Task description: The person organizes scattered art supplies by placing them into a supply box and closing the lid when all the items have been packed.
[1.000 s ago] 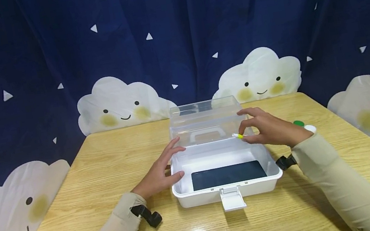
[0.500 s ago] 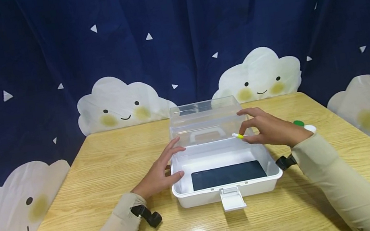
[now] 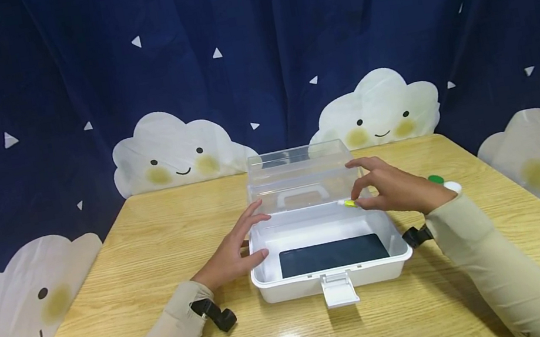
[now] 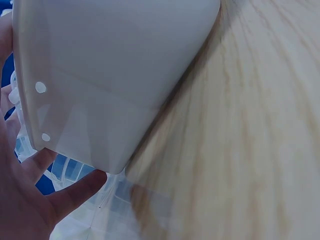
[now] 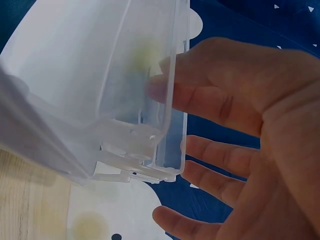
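A white plastic storage box point(image 3: 295, 289) stands on the table, its clear lid point(image 3: 296, 164) tipped back and its front latch point(image 3: 339, 290) hanging down. My left hand point(image 3: 233, 253) grips the box's left end, thumb at the rim; in the left wrist view, fingers point(image 4: 80, 192) reach around its far corner. Between right thumb and index finger, my right hand point(image 3: 393, 186) pinches a small yellow-and-white stick-like thing point(image 3: 348, 203) above the back of the box, in front of the lid. In the right wrist view, the clear plastic blurs those fingertips. A flat dark rectangle point(image 3: 332, 254) lies inside the box.
A green cap point(image 3: 435, 180) and a white cap point(image 3: 452, 187) show behind the right wrist, their lower parts hidden. The table point(image 3: 182, 219) has a wood grain. A dark blue curtain point(image 3: 248, 35) with white clouds hangs behind it.
The small yellow-and-white thing has dropped slightly and turned more level at the right fingertips. Both hands and the box have stayed almost where they were.
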Demonstrator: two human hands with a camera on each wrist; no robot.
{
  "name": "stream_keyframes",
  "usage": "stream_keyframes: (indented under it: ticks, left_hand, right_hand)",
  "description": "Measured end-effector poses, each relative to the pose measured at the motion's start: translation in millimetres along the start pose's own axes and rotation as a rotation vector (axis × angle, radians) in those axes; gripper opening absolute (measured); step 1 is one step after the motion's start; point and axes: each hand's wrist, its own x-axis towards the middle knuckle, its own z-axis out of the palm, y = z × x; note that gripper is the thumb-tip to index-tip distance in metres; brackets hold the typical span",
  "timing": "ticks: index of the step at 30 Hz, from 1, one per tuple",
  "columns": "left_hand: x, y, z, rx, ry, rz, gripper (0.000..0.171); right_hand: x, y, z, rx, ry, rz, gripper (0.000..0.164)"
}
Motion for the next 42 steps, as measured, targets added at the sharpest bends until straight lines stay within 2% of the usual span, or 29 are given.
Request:
stream_keyframes:
  ticks: [20,33,42]
  left_hand:
    - [0.9,1.3,0.1,-0.004,0.0,-0.012,0.059]
    - [0.6,1.6,0.0,-0.004,-0.003,-0.013,0.059]
    - [0.4,2.6,0.0,-0.013,-0.001,-0.013,0.059]
  right_hand:
    - [1,5,-1,0.017,-0.009,0.003,0.012]
    - [-2,8,-4,-0.003,0.033,-0.038,0.02]
    - [-6,13,-11,-0.001,0.051,-0.016,0.025]
